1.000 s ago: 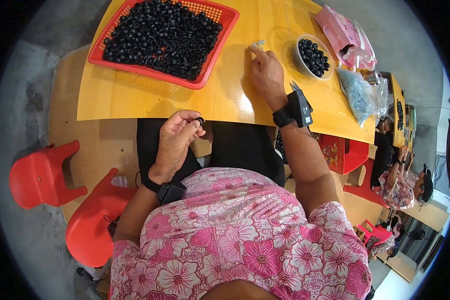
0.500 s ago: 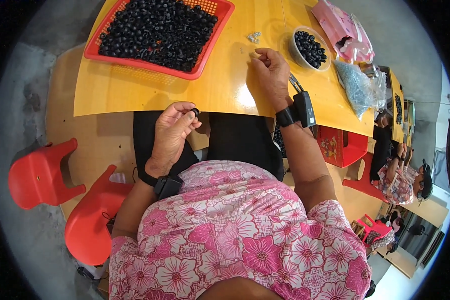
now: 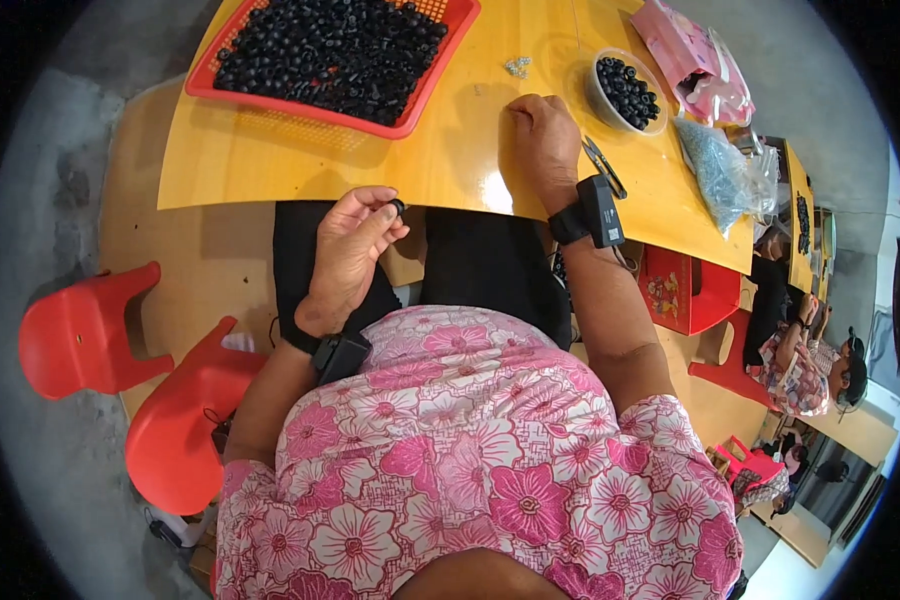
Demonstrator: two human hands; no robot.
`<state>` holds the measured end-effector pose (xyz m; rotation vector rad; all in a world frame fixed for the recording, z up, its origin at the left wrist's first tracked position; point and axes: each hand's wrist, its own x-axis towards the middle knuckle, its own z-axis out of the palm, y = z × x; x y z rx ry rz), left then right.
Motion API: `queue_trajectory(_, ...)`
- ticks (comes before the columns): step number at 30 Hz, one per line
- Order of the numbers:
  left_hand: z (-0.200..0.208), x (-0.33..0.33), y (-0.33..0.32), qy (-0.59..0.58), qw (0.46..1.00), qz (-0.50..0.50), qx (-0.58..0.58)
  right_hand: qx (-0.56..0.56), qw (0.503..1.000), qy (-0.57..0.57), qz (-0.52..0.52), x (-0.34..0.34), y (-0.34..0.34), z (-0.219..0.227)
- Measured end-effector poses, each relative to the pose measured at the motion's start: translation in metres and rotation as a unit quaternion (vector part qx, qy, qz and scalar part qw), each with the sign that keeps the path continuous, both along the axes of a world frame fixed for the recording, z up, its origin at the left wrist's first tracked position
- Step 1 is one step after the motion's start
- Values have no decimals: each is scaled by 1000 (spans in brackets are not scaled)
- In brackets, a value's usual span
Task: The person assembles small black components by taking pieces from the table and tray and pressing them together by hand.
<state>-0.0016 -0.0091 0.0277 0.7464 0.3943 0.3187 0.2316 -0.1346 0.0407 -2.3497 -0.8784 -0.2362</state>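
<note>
Near the table's front edge, my left hand (image 3: 345, 255) pinches a small round black part (image 3: 397, 206) between thumb and fingertips. My right hand (image 3: 548, 145) rests over the yellow table (image 3: 300, 170) with its fingers curled inward; whatever is between them is hidden. Just beyond it lies a little heap of small silvery pieces (image 3: 517, 67). To its right stands a clear round tub (image 3: 660, 124) of black parts (image 3: 627, 92). Beside my right wrist lies a black tool (image 3: 605, 168) that looks like thread snips.
A red plastic basket (image 3: 402, 130) heaped with black parts (image 3: 330, 60) occupies the far left. Toward the right are a pink bag (image 3: 685, 55) and a clear bag of bluish-grey pieces (image 3: 715, 170). Red chairs (image 3: 175, 440) stand at left. Other people (image 3: 795, 365) sit farther right.
My right hand has turned over slightly and its fingers have curled in more. The left hand keeps hold of the black part. The whole view has shifted a little.
</note>
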Motion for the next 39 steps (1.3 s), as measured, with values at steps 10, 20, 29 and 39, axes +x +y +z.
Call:
queue_trajectory(10,-1,-7,-9,9,1000,3,13,-30,992,-89,87,-11,-27,-15)
queue_trajectory(20,21,-14,-20,-42,995,-39,86,307,787,471,253,-106,-36,53)
queue_trajectory(29,23,-7,-25,-41,986,-64,150,334,727,561,214,-116,-37,42)
queue_trajectory(39,23,7,-24,-12,975,-79,208,323,694,607,212,-105,-32,29)
